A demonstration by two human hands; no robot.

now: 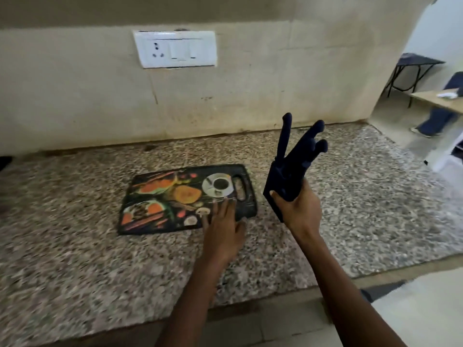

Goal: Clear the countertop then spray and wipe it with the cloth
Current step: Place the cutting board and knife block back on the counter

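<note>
The right hand grips a dark knife block, its handles fanned upward, lifted above the speckled countertop. The left hand lies flat, fingers straight, on the near right corner of the printed cutting board.

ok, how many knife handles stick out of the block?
3 visible: one long handle upright at the left of the knife block, two shorter ones fanned right. The right hand grips the block; more may be hidden.
</note>
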